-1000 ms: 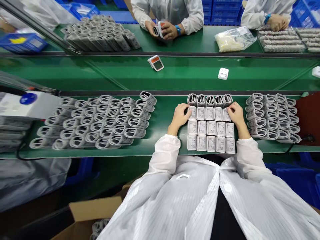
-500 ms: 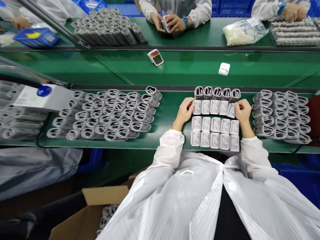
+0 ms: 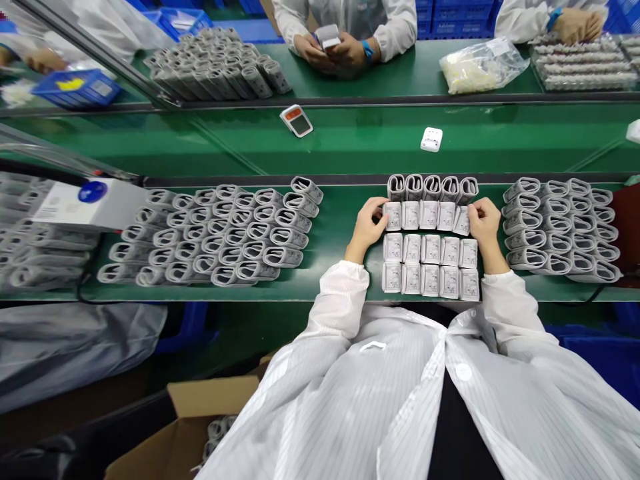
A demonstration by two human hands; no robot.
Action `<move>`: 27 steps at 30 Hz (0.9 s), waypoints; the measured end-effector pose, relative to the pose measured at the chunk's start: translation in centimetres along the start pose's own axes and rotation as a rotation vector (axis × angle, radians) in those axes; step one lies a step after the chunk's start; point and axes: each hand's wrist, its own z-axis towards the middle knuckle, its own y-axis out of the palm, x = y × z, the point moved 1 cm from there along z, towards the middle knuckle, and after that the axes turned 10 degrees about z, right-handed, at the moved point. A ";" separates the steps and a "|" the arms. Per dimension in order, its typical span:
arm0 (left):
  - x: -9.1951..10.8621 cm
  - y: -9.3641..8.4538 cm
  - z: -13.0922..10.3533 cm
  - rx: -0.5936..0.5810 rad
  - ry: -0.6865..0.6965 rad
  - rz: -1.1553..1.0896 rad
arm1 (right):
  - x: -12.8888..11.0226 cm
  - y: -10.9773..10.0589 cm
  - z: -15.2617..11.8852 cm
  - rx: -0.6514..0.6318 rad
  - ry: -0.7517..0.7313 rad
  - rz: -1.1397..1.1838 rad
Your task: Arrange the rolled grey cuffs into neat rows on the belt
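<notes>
A row of folded grey blood pressure cuffs [image 3: 428, 215], printed sides up, lies between my two hands. My left hand [image 3: 370, 227] pinches the row's left end with thumb and fingers. At the opposite end my right hand [image 3: 484, 221] grips the last cuff, which sits slightly tilted. Behind this row, another row of rolled cuffs [image 3: 432, 189] stands with the open ends of the rolls showing. Two more printed-side-up rows of cuffs [image 3: 431, 265] lie closer to my body.
Rolled cuffs [image 3: 215, 233] fill the bench at left, and stacked cuffs [image 3: 560, 227] stand at right. A white box [image 3: 95, 201] sits far left. Beyond the ledge, a green belt carries a monitor [image 3: 297, 121] and a white part [image 3: 431, 139]. Co-workers' hands [image 3: 330, 53] work opposite.
The monitor and white part on the belt have shifted left, and another white item appears at the right edge. A co-worker's held device has turned. My hands keep nearly the same place.
</notes>
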 end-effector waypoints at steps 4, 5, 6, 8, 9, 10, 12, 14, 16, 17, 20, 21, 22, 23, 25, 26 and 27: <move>0.0 0.0 0.1 -0.016 -0.019 0.017 | 0.0 0.0 0.1 -0.018 0.012 -0.004; 0.0 0.0 0.1 -0.018 -0.019 0.014 | 0.0 0.0 0.1 -0.020 0.014 0.001; 0.0 0.0 0.1 -0.019 -0.018 0.010 | 0.1 0.0 0.1 -0.022 0.017 0.007; -0.1 0.0 0.1 -0.017 -0.010 0.004 | 0.3 0.0 0.1 -0.024 0.022 0.019; -0.1 0.0 0.1 -0.014 -0.006 0.003 | 0.4 0.0 0.0 -0.022 0.023 0.024; -0.1 0.0 0.1 -0.012 -0.003 0.004 | 0.4 0.0 0.0 -0.021 0.023 0.028; -0.1 0.0 0.1 -0.010 -0.003 0.006 | 0.6 -0.1 -0.1 -0.019 0.016 0.035; -0.1 0.0 0.1 -0.014 -0.009 0.008 | 0.7 -0.1 -0.1 -0.015 0.001 0.039; -0.1 0.0 0.1 -0.019 -0.008 0.008 | 0.7 -0.2 -0.2 -0.014 -0.012 0.034; -0.1 0.0 0.1 -0.021 -0.002 0.005 | 0.7 -0.2 -0.2 -0.014 -0.014 0.027; -0.1 0.1 0.1 -0.026 0.009 -0.004 | 0.9 -0.2 -0.1 -0.018 0.002 0.006; -0.2 0.1 0.1 -0.026 0.007 -0.007 | 0.9 -0.2 -0.1 -0.018 0.006 0.004; -0.2 0.1 0.1 -0.026 0.003 -0.011 | 1.0 -0.1 -0.1 -0.017 0.009 0.006; -0.2 0.1 0.1 -0.024 0.000 -0.018 | 1.0 -0.1 -0.1 -0.016 0.008 0.011; -0.3 0.1 0.1 -0.019 0.003 -0.038 | 1.1 -0.1 -0.1 -0.016 0.004 0.020; -0.3 0.1 0.1 -0.016 0.008 -0.047 | 1.1 -0.2 -0.1 -0.017 0.003 0.021; -0.3 0.0 0.1 -0.015 0.014 -0.051 | 1.1 -0.2 -0.1 -0.017 0.003 0.021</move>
